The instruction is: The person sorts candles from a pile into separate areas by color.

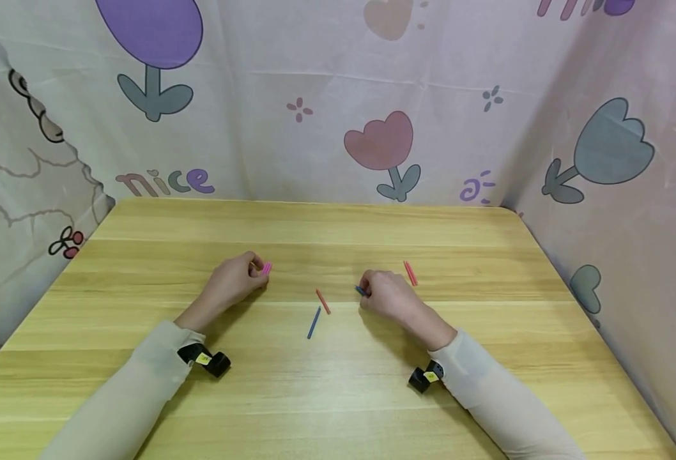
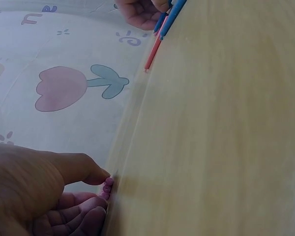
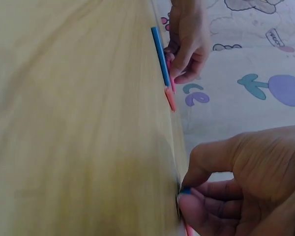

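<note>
In the head view, my left hand (image 1: 232, 279) pinches a small bunch of pink sticks (image 1: 266, 268) at the table's left middle. Their round ends (image 2: 107, 188) show between thumb and fingers in the left wrist view. Across from it, my right hand (image 1: 392, 295) holds a short blue stick (image 1: 360, 291) between thumb and fingertips, most of it hidden by the hand. Between the hands, an orange-red stick (image 1: 323, 301) and another blue stick (image 1: 314, 322) lie apart on the wood. Red sticks (image 1: 410, 273) lie side by side just beyond the right hand.
The light wooden table (image 1: 315, 409) has its far edge against a patterned cloth (image 1: 292, 147), which also hangs at both sides. A black wrist camera (image 1: 206, 360) sits on the left sleeve, and another camera (image 1: 426, 377) on the right.
</note>
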`<state>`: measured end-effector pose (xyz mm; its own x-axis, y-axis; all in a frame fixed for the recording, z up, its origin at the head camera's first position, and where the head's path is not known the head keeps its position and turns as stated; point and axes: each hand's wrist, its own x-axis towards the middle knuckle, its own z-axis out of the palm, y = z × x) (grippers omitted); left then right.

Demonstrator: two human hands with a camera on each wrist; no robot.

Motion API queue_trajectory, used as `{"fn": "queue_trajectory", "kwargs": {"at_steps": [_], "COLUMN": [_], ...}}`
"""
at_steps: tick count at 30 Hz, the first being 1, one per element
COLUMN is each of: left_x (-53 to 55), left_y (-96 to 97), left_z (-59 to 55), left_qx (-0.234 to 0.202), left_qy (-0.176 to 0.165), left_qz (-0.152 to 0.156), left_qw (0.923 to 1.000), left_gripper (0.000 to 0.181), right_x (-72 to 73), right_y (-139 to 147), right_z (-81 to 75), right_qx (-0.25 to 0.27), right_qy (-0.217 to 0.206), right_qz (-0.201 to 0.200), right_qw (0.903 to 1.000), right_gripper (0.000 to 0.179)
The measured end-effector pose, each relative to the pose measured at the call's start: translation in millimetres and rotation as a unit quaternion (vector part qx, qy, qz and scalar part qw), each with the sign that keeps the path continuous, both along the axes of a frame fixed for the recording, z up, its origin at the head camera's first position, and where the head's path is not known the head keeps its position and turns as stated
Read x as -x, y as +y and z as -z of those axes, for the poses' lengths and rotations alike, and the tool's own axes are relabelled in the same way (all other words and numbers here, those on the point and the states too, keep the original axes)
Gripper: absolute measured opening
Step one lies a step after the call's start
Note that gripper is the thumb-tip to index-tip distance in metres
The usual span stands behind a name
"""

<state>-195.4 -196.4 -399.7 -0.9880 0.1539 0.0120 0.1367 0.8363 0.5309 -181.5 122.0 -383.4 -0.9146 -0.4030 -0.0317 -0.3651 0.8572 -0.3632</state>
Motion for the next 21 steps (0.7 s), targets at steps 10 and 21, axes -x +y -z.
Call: {"fn": "queue_trajectory", "kwargs": {"at_steps": [10,21], "left_x": [0.0,-0.9], "left_y": [-0.1,-0.7], "left_z": [-0.6,0.5], "left_qx": [0.001,-0.002], "left_qy": [0.000,0.001], "left_qz": [-0.002,-0.002], "left_qw": [1.0000,1.0000], "left_gripper": [0.027,0.027], "right_x": [4.6,9.4], "right_y": [1.6,2.2], "right_z": [0.4,-0.5], "right_qx": [0.060,0.142], "right_qy": [-0.049,-0.068], "right_qz": [0.027,0.040], "right_qw": [0.9967,0.9867], "right_gripper": [0.022,0.024]}}
